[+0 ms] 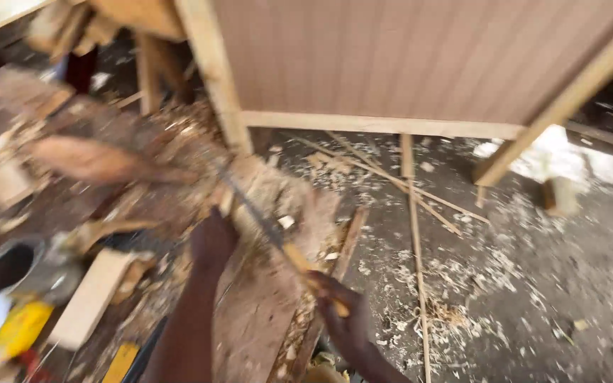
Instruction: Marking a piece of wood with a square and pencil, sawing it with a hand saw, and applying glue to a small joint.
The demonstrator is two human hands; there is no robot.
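Observation:
My right hand (338,312) grips the pale wooden handle of a long thin metal tool, likely a file or rasp (253,206), whose blade runs up and left. Its far end lies over a rough wooden piece (274,188) at the edge of the workbench (250,333). My left hand (212,241) rests just beside the blade, pressing on that wood. The picture is blurred by motion, so the left fingers' exact hold is unclear.
The bench holds a pale wood block (90,298), a yellow object (23,328), a dark round tin (7,267) and scraps. A ribbed panel on a timber frame (391,125) stands behind. Shavings and thin sticks (414,234) cover the floor at right.

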